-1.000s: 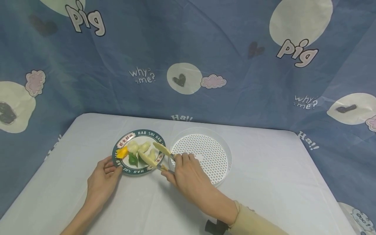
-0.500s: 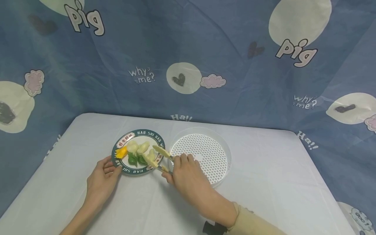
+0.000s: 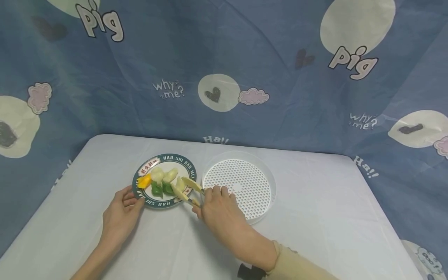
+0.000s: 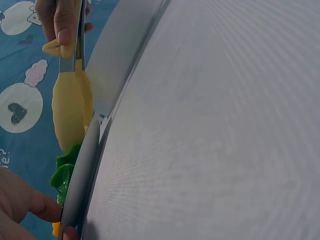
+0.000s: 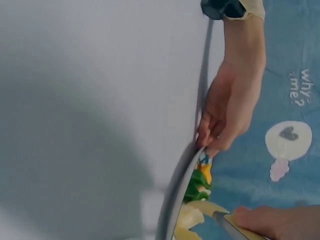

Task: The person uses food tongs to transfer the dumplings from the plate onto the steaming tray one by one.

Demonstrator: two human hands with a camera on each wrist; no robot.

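A plate with a green lettered rim (image 3: 157,203) bears several small dumpling-shaped pieces. One is a yellow piece (image 3: 144,181) at the left, with green pieces (image 3: 156,189) toward the front and cream pieces (image 3: 170,175) behind and to the right. My left hand (image 3: 120,217) pinches the plate's left rim, thumb on top in the left wrist view. My right hand (image 3: 225,221) grips metal tongs with pale yellow tips (image 3: 191,184). Those tips stand on either side of the rightmost cream piece (image 3: 180,184), over the plate's right part.
Right of the plate lies a round white perforated tray (image 3: 241,186), partly behind my right hand. Both rest on a white-covered table (image 3: 315,202). A blue printed cloth (image 3: 297,101) hangs behind it. A dark wrist device (image 3: 251,271) sits under the right sleeve.
The tongs have shifted slightly down and their tips have drawn closer together around the rightmost cream piece. The green pieces show more fully. My left hand and the plate have barely moved.
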